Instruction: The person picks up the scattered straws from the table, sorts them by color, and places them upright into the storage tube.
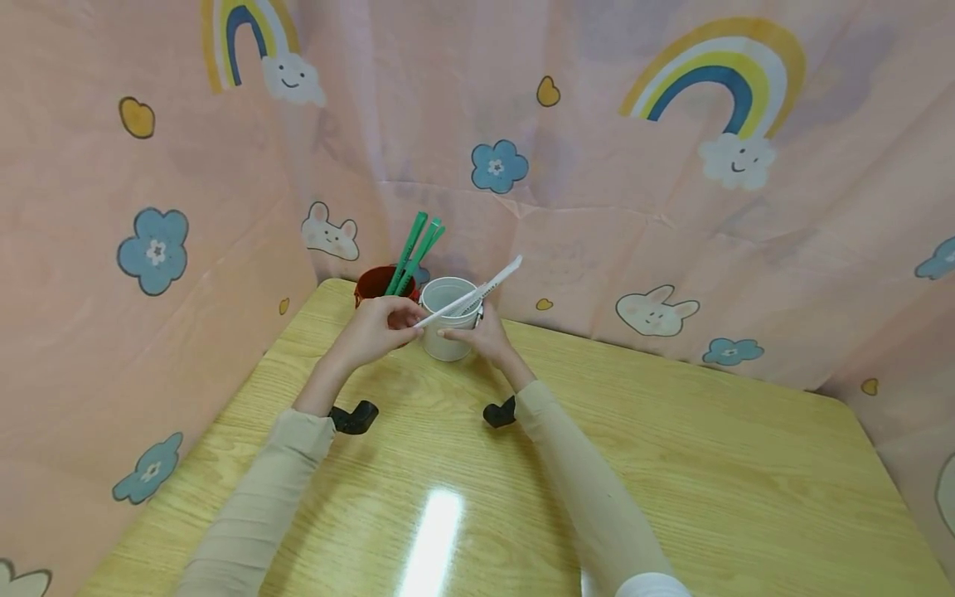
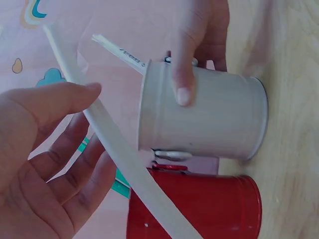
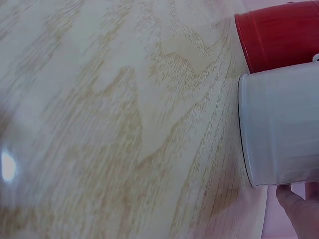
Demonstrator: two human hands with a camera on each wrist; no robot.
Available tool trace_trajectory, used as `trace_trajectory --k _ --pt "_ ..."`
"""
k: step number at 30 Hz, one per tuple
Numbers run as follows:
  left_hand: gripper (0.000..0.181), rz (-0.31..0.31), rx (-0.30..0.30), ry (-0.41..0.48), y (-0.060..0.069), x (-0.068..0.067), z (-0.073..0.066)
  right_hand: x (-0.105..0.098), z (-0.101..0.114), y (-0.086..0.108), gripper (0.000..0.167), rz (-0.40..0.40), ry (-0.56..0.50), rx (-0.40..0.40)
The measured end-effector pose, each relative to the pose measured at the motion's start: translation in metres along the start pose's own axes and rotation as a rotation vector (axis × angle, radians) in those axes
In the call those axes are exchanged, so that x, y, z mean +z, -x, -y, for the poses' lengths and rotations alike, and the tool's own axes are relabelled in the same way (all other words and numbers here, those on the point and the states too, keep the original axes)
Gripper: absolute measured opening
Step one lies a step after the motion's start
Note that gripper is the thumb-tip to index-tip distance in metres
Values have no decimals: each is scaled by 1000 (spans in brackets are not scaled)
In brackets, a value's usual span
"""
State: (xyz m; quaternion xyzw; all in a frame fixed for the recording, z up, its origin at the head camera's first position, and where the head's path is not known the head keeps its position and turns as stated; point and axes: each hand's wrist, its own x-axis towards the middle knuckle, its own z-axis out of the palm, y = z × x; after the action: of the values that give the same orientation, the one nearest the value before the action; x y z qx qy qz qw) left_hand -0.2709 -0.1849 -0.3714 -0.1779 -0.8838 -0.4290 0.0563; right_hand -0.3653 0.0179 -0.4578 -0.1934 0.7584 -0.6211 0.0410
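My left hand (image 1: 376, 330) pinches a long white paper-wrapped straw (image 2: 117, 142) between thumb and fingers, slanting over the mouth of a white pail (image 1: 445, 342). With my right hand (image 1: 487, 334) I hold that pail at its right side, the thumb lying across its wall in the left wrist view. Another white straw with printed letters (image 2: 122, 54) sticks out of the pail. Touching or nearly touching the white pail stands a red pail (image 2: 199, 204), partly behind my left hand in the head view. Several green straws (image 1: 413, 259) lean upright in it.
Both pails stand near the back left corner of a wood-grain table (image 1: 671, 464). A pink patterned cloth (image 1: 582, 224) hangs along the back and left edges. Black wrist mounts (image 1: 356, 417) stick out below both wrists.
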Motion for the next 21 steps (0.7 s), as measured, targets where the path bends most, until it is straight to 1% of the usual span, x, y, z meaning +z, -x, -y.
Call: trace_trajectory --k 3,7,11,13,17,21 --pt "19 -68 12 13 -4 1 -7 0 -2 -1 86 0 -3 -9" --pt "19 -152 37 17 -10 0 -15 0 0 -1 82 20 -4 -19" --pt "20 -208 36 27 -17 -3 -24 -2 12 3 82 49 -33 -42" --pt "21 -233 38 47 -20 -4 -29 -3 19 5 83 62 -44 -47" --pt "23 -278 63 105 -28 -8 -38 -4 27 9 83 75 -33 -36" --pt "25 -326 93 155 -33 -9 -47 -4 30 12 82 64 -26 -23"
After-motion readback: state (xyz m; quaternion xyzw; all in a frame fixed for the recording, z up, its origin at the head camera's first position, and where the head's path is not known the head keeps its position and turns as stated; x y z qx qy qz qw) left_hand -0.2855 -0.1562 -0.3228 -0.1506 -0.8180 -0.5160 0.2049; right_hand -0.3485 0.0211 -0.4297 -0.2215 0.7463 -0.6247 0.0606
